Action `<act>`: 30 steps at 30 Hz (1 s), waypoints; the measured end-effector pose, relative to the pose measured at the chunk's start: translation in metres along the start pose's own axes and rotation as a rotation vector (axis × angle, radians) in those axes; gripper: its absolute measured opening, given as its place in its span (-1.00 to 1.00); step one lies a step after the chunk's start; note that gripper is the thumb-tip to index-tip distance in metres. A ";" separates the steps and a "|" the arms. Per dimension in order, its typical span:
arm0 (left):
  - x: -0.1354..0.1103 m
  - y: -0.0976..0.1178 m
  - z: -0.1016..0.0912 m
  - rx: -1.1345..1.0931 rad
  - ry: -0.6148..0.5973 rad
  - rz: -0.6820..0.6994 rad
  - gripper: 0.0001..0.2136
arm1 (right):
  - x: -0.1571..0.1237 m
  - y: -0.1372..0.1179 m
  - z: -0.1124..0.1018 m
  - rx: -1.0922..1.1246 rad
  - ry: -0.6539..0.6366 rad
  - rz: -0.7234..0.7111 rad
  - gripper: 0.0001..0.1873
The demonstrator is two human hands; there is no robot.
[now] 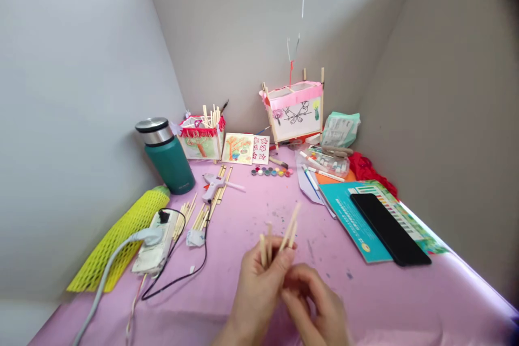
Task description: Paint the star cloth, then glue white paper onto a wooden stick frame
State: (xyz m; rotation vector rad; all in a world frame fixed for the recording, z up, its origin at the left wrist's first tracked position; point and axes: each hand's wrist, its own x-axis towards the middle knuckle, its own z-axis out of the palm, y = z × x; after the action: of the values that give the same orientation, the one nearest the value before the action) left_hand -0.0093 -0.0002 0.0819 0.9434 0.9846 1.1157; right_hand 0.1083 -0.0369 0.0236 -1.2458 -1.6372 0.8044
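Note:
Several thin wooden sticks point(287, 230) rise in a loose, splayed bunch from my left hand point(259, 281), whose fingers are closed around them above the table. Just to the right and lower, my right hand point(316, 303) touches or nearly touches the left one. Its fingers are curled in a pinch near the lower ends of the sticks, and whatever they hold is hidden. A white hot glue gun point(211, 188) lies on more wooden sticks point(224, 186) left of centre. Closer to me on that side are shorter stick bundles point(200, 218), one by a crumpled white wrapper point(195, 237).
A teal bottle point(168, 165), a yellow mesh sleeve point(117, 238) and a power strip point(152, 248) with cables occupy the left. Behind stand a decorated stick box point(200, 143) and a paper lantern point(295, 119). On the right, a black phone-like slab point(389, 230) lies on a blue booklet point(348, 213).

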 end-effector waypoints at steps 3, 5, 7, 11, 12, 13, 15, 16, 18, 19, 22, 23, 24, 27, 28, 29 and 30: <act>0.000 0.001 -0.011 -0.011 0.149 0.029 -0.71 | 0.033 -0.026 0.022 0.151 0.006 0.006 -0.75; 0.002 0.005 -0.029 0.147 0.211 0.095 -0.70 | 0.045 -0.031 0.026 0.136 -0.079 0.012 -0.77; 0.005 0.011 -0.052 0.467 0.272 0.192 -0.71 | 0.058 -0.026 0.020 0.022 -0.166 -0.030 -0.78; 0.010 0.017 -0.095 1.376 0.480 0.191 -0.66 | 0.106 0.008 -0.005 -0.479 -0.136 -0.071 -0.82; 0.011 0.016 -0.102 1.546 0.475 0.116 -0.65 | 0.122 0.018 -0.012 -0.648 -0.134 -0.033 -0.82; 0.013 0.015 -0.108 1.676 0.462 0.055 -0.65 | 0.138 0.027 -0.018 -0.823 -0.163 -0.010 -0.81; 0.016 0.010 -0.115 1.836 0.424 -0.022 -0.67 | 0.167 0.041 -0.026 -1.022 -0.208 -0.004 -0.78; 0.017 0.008 -0.118 1.882 0.419 -0.038 -0.68 | 0.179 0.046 -0.028 -1.062 -0.218 -0.005 -0.76; 0.021 0.006 -0.124 1.942 0.437 -0.061 -0.68 | 0.192 0.049 -0.023 -1.096 -0.238 -0.016 -0.73; 0.022 0.006 -0.127 1.960 0.455 -0.072 -0.68 | 0.192 0.048 -0.018 -1.110 -0.260 -0.027 -0.71; 0.026 0.010 -0.135 1.955 0.501 -0.108 -0.69 | 0.171 0.034 0.006 -1.114 -0.397 -0.116 -0.72; 0.027 0.012 -0.137 1.935 0.508 -0.122 -0.69 | 0.160 0.028 0.015 -1.093 -0.472 -0.179 -0.74; 0.028 0.015 -0.139 1.909 0.508 -0.136 -0.70 | 0.151 0.021 0.022 -1.063 -0.546 -0.239 -0.77; 0.027 0.021 -0.141 1.813 0.506 -0.143 -0.68 | 0.142 0.006 0.033 -0.977 -0.773 -0.558 -0.77; 0.025 0.023 -0.141 1.778 0.515 -0.124 -0.67 | 0.146 0.003 0.034 -1.036 -0.732 -0.517 -0.77; 0.022 0.025 -0.143 1.738 0.529 -0.089 -0.66 | 0.151 0.000 0.035 -1.114 -0.662 -0.429 -0.76; 0.018 0.027 -0.145 1.694 0.547 -0.042 -0.66 | 0.154 -0.002 0.036 -1.156 -0.618 -0.380 -0.74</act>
State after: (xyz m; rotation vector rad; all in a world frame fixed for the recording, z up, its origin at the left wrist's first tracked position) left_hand -0.1520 0.0379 0.0632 1.9025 2.4859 0.2362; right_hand 0.0607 0.1114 0.0527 -1.3720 -2.9395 -0.1179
